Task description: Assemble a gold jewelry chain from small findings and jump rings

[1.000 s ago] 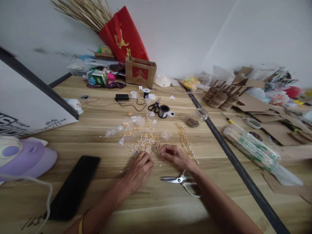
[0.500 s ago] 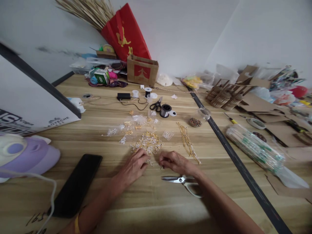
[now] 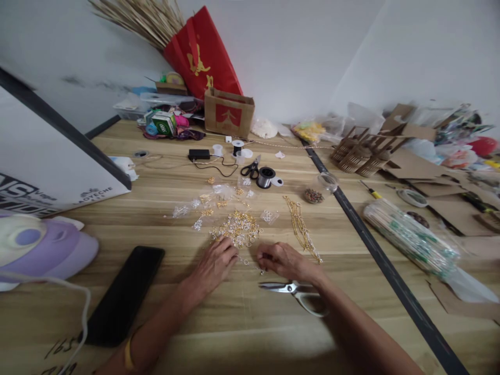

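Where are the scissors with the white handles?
In the head view, the scissors lie on the table, right of centre, just below the right hand.

A craft workshop, it seems — round a heap of gold and silver jewellery parts point(image 3: 237, 228) on a wooden table point(image 3: 234, 328) lie a wire spool point(image 3: 265, 179) at one o'clock, gold-coloured chains point(image 3: 297, 224) at three, scissors point(image 3: 289, 288) near five.

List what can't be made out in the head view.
Head, hidden: whether the left hand pinches the thin silver chain; its fingers cover contact.
Head, hidden: upper handle end of white-handled metal scissors, under right forearm.
Head, cut off: purple-white plastic device, by left edge.
Head, too small: single pieces in gold-silver pile.
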{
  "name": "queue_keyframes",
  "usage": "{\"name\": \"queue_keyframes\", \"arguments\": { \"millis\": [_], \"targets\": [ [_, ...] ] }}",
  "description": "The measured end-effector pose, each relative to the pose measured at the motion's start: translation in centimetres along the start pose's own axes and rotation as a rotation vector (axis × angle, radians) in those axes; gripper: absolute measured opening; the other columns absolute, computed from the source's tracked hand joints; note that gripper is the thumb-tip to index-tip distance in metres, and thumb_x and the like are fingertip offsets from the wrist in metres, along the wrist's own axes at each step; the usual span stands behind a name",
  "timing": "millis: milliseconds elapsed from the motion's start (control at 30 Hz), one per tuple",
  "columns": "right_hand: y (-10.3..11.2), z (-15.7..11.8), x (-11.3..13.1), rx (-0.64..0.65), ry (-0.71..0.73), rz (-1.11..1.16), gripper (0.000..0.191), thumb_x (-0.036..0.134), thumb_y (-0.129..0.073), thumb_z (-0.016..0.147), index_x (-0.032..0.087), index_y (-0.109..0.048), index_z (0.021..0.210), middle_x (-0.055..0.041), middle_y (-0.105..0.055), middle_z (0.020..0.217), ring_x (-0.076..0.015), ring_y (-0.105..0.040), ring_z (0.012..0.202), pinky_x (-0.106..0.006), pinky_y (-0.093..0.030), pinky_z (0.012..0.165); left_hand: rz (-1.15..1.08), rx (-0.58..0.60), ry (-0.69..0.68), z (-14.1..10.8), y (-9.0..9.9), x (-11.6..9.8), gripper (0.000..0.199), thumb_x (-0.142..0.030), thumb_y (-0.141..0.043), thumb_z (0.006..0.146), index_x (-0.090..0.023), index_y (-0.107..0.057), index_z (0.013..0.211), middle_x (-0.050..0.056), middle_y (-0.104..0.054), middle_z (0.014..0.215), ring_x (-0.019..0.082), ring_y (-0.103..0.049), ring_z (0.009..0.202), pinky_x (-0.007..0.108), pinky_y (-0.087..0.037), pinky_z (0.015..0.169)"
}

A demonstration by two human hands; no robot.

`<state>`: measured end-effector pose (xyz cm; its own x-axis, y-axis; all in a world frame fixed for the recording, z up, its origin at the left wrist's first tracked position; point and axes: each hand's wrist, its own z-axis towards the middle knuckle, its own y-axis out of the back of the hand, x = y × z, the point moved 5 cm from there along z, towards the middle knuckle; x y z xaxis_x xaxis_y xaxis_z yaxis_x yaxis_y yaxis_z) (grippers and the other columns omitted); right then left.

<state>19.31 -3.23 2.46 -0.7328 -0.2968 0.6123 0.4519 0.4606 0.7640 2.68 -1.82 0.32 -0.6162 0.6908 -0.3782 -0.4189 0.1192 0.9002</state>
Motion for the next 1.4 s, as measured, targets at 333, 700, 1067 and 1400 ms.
{"name": "queue_keyframes", "arguments": {
  "millis": [333, 700, 1067, 1400],
  "targets": [
    [0.3, -0.2, 0.6, -0.02, 0.003, -0.176, 0.016, 0.021, -0.05, 0.091, 0.019, -0.059, 0.077, -0.0001, -0.058, 0.064, -0.0121, -0.046, 0.055, -0.024, -0.024, 0.054, -0.123, 0.101, 0.188, -0.5, 2.7, 2.4, 0.015, -0.019, -0.053, 0.084, -0.018, -0.063, 0.072, 0.001, -0.061, 0.07, 0.016, -0.054, 0.069, 0.027, -0.041, 0.067],
    [-1.0, 0.0, 2.1, 0.042, 0.168, -0.021, 0.012, 0.014, -0.051, 0.088, 0.019, -0.062, 0.085, -0.0004, -0.063, 0.077, -0.0124, -0.053, 0.067, -0.021, -0.034, 0.062, -0.11, 0.224, 0.181, -1.8, 1.6, 2.7, 0.017, -0.009, -0.046, 0.076, -0.018, -0.053, 0.064, 0.0, -0.054, 0.07, 0.015, -0.05, 0.068, 0.026, -0.035, 0.065],
    [-1.0, 0.5, 0.9, 0.007, 0.101, 0.111, 0.011, 0.012, -0.053, 0.085, 0.017, -0.062, 0.08, 0.0025, -0.057, 0.068, -0.0095, -0.046, 0.058, -0.019, -0.032, 0.056, -0.29, 0.339, 0.24, -1.9, 2.5, 2.0, 0.008, -0.019, -0.053, 0.076, -0.019, -0.06, 0.071, -0.002, -0.06, 0.067, 0.014, -0.053, 0.062, 0.024, -0.036, 0.06],
    [-0.9, 0.6, 0.6, 0.012, 0.098, 0.149, 0.011, 0.009, -0.055, 0.082, 0.017, -0.062, 0.08, 0.0033, -0.057, 0.066, -0.009, -0.048, 0.058, -0.019, -0.033, 0.057, -0.113, 0.258, 0.169, -1.4, 1.9, 0.9, 0.017, -0.009, -0.045, 0.079, -0.018, -0.053, 0.067, 0.001, -0.055, 0.073, 0.016, -0.052, 0.069, 0.026, -0.038, 0.066]
  ]
}}
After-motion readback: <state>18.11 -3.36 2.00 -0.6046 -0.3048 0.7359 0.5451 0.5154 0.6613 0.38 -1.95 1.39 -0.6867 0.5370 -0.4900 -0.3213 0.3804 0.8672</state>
